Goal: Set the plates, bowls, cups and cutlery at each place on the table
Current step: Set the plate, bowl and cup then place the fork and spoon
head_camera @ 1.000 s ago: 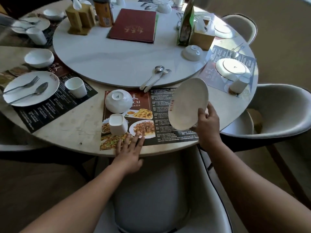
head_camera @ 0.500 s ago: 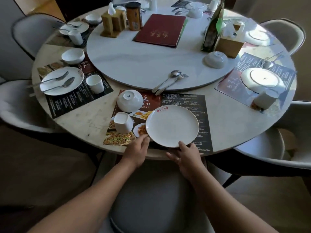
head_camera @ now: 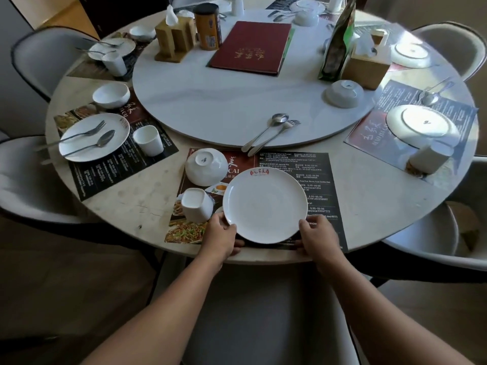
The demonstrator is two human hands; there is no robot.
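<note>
1. Head view: the left hand (head_camera: pixel 220 237) and right hand (head_camera: pixel 319 237) each pinch the near rim of the round white plate (head_camera: pixel 264 205), thumbs on top and fingers tucked under. The plate is over the dark printed placemat (head_camera: pixel 316 180) at the nearest seat, red logo at its far edge. I cannot tell whether its near edge is fully down.
2. Head view, plate against grip: it lies between and just beyond both hands. Its left rim is just beside the upturned white cup (head_camera: pixel 196 204), and the upturned white bowl (head_camera: pixel 206 166) sits behind that.
3. To do it well, I'd say: centre the plate on the mat, keep it clear of the cup, and release both sides evenly. The steel spoon (head_camera: pixel 261 133) and steel fork (head_camera: pixel 270 138) lie on the white marble turntable (head_camera: pixel 210 106), not yet placed.
</note>
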